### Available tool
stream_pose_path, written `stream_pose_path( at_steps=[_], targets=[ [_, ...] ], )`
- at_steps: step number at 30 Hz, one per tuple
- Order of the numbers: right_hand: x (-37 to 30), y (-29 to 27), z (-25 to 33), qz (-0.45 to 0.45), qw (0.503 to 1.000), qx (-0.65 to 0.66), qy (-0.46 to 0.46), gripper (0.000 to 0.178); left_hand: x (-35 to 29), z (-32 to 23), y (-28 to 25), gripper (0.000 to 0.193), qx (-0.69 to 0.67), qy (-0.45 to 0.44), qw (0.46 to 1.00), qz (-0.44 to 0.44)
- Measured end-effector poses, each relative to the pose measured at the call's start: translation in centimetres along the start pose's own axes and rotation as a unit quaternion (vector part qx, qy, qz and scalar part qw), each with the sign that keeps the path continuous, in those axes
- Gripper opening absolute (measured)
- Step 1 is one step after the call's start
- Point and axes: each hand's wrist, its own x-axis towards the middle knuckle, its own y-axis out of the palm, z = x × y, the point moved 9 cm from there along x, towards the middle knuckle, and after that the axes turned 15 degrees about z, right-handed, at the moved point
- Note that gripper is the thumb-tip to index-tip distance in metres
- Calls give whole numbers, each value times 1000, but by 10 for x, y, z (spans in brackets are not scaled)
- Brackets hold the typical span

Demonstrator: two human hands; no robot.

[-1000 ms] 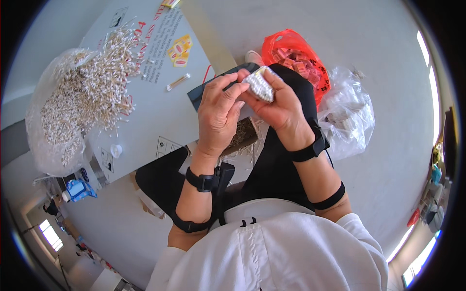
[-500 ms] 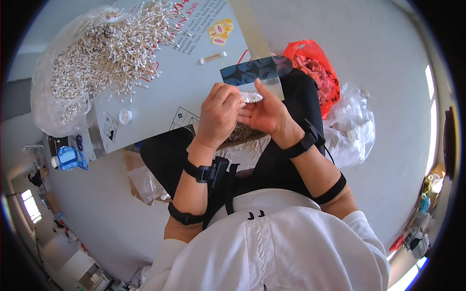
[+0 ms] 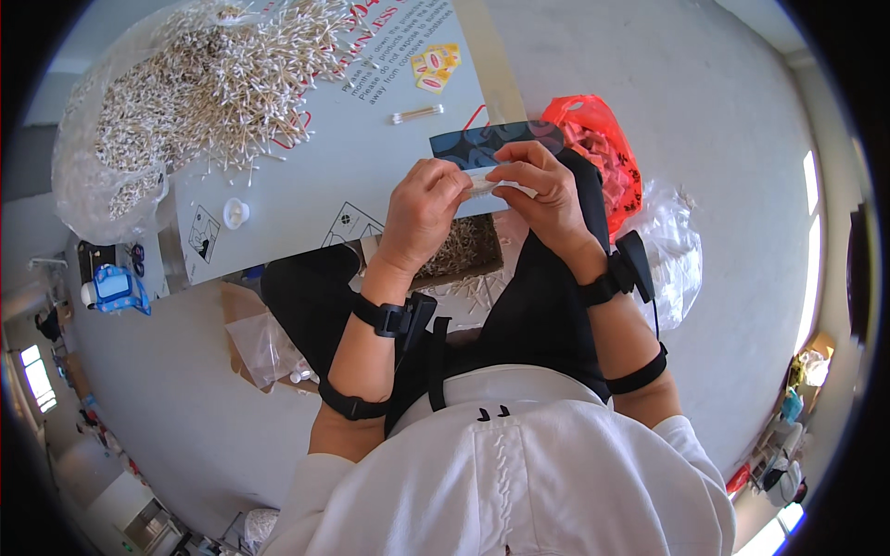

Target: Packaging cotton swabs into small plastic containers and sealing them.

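Observation:
A small bundle of cotton swabs (image 3: 480, 182) is held between my two hands, just over the near edge of the table. My left hand (image 3: 423, 211) pinches its left end with bent fingers. On the other end, my right hand (image 3: 547, 196) closes thumb and fingers; part of the bundle is hidden behind them. Past the hands lies a dark, patterned sheet (image 3: 452, 143). Farther left, a large heap of loose cotton swabs (image 3: 222, 88) spills from a clear bag (image 3: 76, 199). A few swabs (image 3: 417, 114) lie side by side on the table (image 3: 306, 190).
Yellow labels (image 3: 435, 67) and a small white cup (image 3: 235, 214) are on the table. Below my hands is a cardboard box (image 3: 497, 243) with swabs inside. A red bag (image 3: 634, 190) and a clear plastic bag (image 3: 675, 255) stand at right; a blue packet (image 3: 120, 287) is at left.
My right hand has turned from palm-up and spread under the bundle to a pinch on its right end. The box beneath shows more now.

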Motion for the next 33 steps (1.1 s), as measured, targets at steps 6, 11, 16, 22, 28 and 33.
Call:
stream_pose_path(
  at_steps=[6, 11, 16, 22, 28, 33],
  targets=[
    [2, 4, -13, 1, 999, 47, 11, 23, -8, 3, 4, 34, 38, 18, 999, -8],
    [2, 2, -20, 3, 998, 50, 39, 27, -3, 4, 12, 52, 40, 47, 993, 99],
    [0, 8, -33, 10, 991, 110, 78, 27, 6, 0, 15, 60, 68, 71, 984, 146],
    [-4, 14, -43, 41, 986, 128, 101, 22, 3, 1, 23, 63, 139, 110, 972, 153],
    [5, 11, -25, 45, 995, 66, 52, 23, 4, 9, 27, 55, 141, 122, 972, 141],
    [7, 9, -12, 69, 997, -44, 7, 20, 3, 2, 21, 48, 63, 97, 987, 112]
  ],
)
